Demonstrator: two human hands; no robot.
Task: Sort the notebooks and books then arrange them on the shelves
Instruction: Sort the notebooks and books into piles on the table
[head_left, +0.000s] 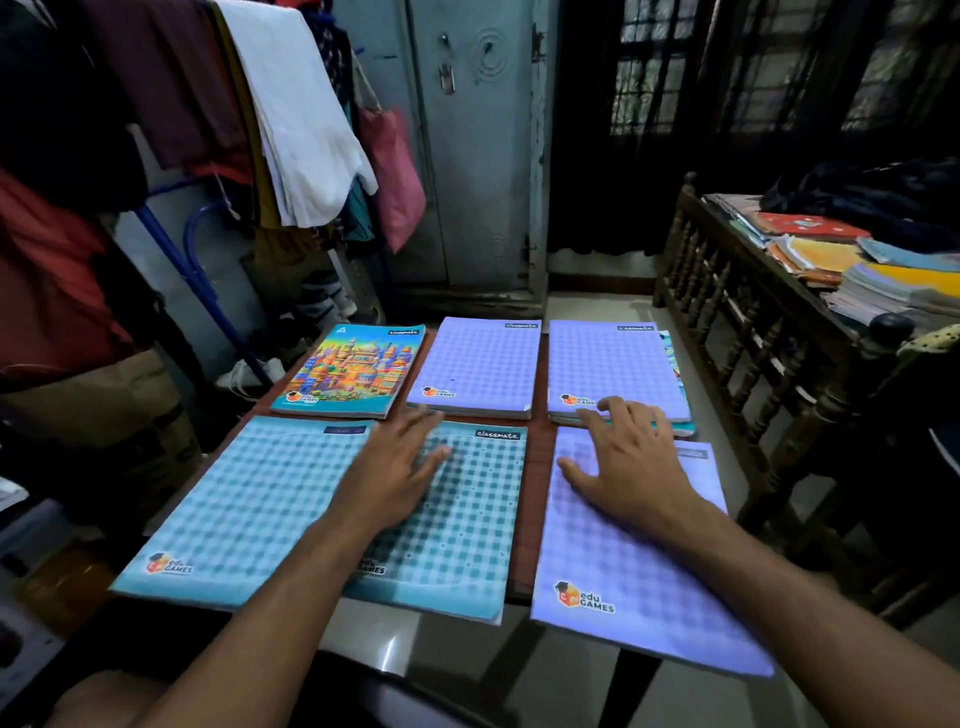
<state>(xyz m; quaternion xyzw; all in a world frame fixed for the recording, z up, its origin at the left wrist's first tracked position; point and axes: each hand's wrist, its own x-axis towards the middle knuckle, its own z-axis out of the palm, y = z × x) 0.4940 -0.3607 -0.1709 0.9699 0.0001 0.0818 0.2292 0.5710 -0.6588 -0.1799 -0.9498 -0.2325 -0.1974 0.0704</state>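
Nearest us a purple checked notebook under our right hand, fingers spread flat, our left hand open over a teal checked notebook, six notebooks laid in two rows on the surface.

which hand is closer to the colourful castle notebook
Left. The left hand hovers just below and right of the castle notebook; the right hand lies further right, over the purple notebooks.
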